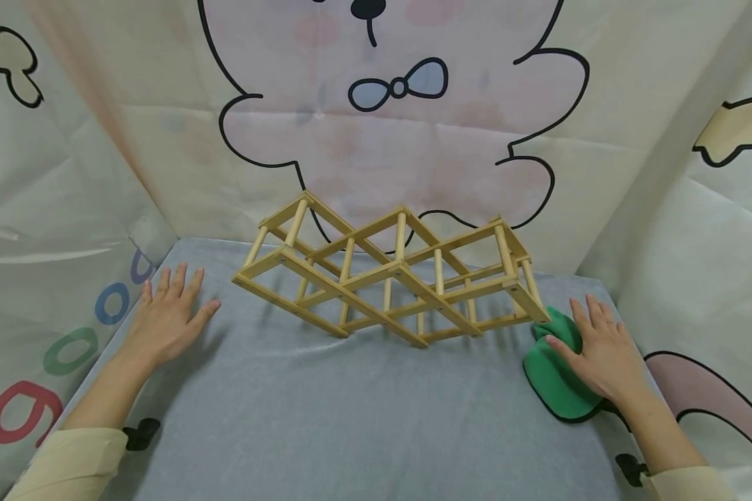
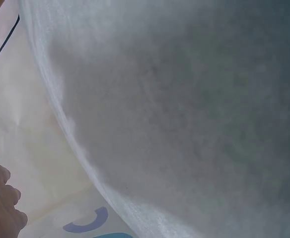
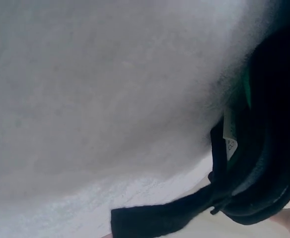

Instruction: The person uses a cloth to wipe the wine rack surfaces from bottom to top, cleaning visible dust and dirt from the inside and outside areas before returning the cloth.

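Extending fingers palm-down, right hand over green fabric, left hand near wooden rack

Near left, I see a pale cream-yellow cloth sleeve, its cuff crossed by a fold or seam. A second pale cream-yellow cloth sleeve shows near right. A small, dark, rounded attachment sits beside the left cuff, and a similar black attachment by the right; both look too dark for me to tell their parts. The left hand and right hand are bare.
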`<state>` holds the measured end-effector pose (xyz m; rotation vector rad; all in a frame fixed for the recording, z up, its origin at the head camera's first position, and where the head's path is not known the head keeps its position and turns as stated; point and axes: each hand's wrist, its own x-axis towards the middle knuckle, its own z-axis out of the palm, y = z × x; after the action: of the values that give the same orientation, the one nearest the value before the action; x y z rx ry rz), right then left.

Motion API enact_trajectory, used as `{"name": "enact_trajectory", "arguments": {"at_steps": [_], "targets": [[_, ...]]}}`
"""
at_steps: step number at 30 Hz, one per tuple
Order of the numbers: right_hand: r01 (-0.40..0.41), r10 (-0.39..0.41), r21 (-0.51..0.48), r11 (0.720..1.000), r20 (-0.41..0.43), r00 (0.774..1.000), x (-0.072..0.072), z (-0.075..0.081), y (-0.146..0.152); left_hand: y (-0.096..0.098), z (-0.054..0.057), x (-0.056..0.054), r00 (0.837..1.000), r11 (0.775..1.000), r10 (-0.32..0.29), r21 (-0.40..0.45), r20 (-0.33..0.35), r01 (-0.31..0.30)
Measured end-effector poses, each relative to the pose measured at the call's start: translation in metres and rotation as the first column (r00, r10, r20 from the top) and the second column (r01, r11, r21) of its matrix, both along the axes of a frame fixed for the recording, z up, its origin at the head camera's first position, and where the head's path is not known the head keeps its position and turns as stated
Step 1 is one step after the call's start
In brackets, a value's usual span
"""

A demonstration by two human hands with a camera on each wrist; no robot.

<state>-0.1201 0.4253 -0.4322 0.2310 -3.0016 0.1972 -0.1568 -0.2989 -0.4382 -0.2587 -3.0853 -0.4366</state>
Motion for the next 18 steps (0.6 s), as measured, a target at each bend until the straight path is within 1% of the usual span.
{"name": "enact_trajectory", "arguments": {"at_steps": [4,9,14,18], "targets": [[-0.019,0.019,-0.005,1.0,0.002,1.0,-0.004,-0.003,-0.003,0.001,0.003,0.003,1.0,1.0,-0.003,-0.009,-0.017,0.003],[-0.049,0.049,0.018,0.999,0.024,0.999,-0.009,-0.008,-0.004,0.002,0.006,0.008,0.999,1.0,-0.009,-0.023,-0.034,0.009],[-0.076,0.074,0.03,0.997,0.075,0.994,-0.014,-0.014,-0.001,0.005,0.009,0.012,0.999,1.0,-0.019,-0.022,-0.045,0.018],[-0.074,0.072,0.015,0.997,0.134,0.988,-0.017,-0.016,0.001,0.007,0.011,0.015,0.998,0.999,-0.033,-0.026,-0.049,0.032]]}}
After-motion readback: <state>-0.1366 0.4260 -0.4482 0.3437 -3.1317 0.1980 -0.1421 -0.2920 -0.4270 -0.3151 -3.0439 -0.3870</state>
